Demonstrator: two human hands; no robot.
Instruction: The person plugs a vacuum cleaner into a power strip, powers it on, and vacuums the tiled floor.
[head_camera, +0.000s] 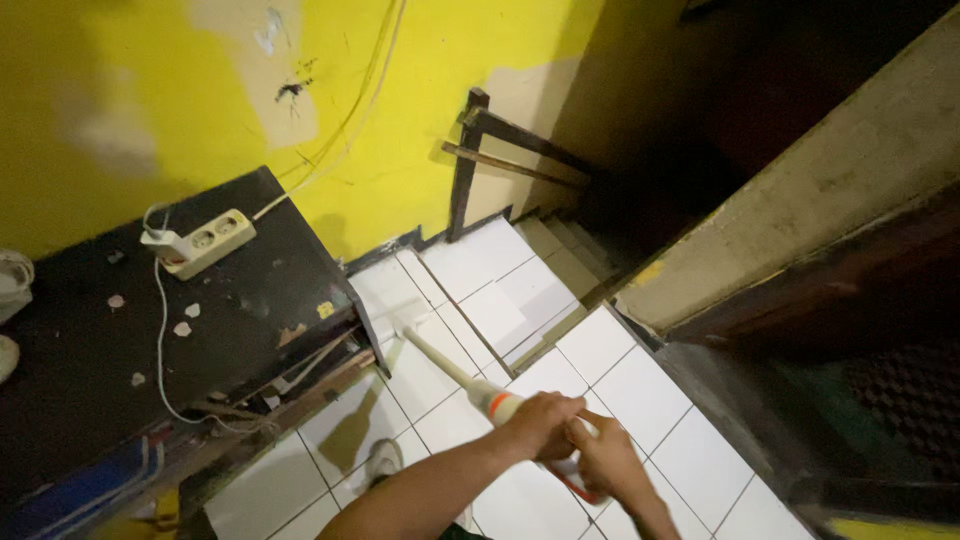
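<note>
Two hands are closed around one long pale handle, which looks like that of a mop or broom. At the far left, a dark table is seen against the yellow wall, and a white power strip lies on its top with a white cable trailing down over the front edge. Just right of the table, the far end of the handle is found low over the white tiled floor, close to the table's corner. From there the long axis runs diagonally, down and to the right across the view, rising toward the person; the far end points up-left toward the wall and the table. An orange band is visible on the handle just before the grip. The left hand is wrapped over the handle from above, its fingers curled tight together. The right hand is clasped just behind it, touching it, with fingers likewise folded around the red-tipped near end. Farther right, a dark wooden railing and steps leading down are seen, then a concrete ledge.
</note>
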